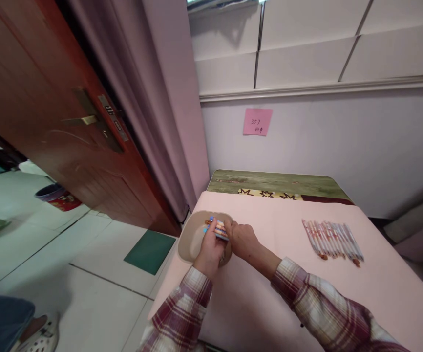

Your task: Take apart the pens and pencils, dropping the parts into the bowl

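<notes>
My left hand and my right hand meet over a shallow beige tray at the left edge of a pink-covered table. Both hands are closed around a small bundle of coloured pencils, whose tips point left over the tray. To the right, a row of several pencils lies side by side on the pink cloth, well apart from both hands. My sleeves are plaid.
A wooden door stands open at the left, beside a grey curtain. A pink sticky note is on the wall. A green mat lies on the tiled floor. A shoe and trouser leg show bottom left.
</notes>
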Demonstrator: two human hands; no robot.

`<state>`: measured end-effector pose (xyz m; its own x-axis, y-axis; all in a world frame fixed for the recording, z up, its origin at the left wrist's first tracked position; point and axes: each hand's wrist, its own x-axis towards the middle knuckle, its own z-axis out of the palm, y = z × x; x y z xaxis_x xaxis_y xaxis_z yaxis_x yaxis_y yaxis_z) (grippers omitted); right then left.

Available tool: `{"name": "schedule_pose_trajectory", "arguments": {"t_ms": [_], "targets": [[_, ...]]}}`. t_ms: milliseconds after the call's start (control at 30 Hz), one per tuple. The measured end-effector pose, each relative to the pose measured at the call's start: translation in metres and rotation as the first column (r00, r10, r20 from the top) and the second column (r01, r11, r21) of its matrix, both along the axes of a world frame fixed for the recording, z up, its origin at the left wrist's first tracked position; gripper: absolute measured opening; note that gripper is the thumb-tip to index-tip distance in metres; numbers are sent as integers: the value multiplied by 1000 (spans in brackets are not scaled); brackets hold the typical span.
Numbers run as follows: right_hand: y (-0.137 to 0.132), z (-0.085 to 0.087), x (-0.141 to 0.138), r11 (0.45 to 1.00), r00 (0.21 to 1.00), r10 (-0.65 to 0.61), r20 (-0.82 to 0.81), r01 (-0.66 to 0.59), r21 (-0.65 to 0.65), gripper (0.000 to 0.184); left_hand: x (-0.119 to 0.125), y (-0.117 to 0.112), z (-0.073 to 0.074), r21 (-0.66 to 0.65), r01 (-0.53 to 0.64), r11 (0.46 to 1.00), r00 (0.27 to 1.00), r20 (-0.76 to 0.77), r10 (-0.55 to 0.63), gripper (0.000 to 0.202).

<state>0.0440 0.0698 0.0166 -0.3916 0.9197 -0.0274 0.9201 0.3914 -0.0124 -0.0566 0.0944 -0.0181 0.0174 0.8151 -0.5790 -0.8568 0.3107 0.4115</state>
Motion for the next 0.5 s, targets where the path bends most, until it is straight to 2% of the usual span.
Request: {"name": "schedule_pose_trajectory", "arguments": {"t_ms": [267, 500], "targets": [[-4, -2, -5, 1000, 1000, -4, 14, 4, 30, 17, -5, 9, -5, -55, 77, 995, 996, 42, -75, 28], [-6, -5, -6, 999, 999, -7, 34, 6, 46, 21, -8, 17, -15, -93, 57, 994, 998, 32, -55, 30]]}}
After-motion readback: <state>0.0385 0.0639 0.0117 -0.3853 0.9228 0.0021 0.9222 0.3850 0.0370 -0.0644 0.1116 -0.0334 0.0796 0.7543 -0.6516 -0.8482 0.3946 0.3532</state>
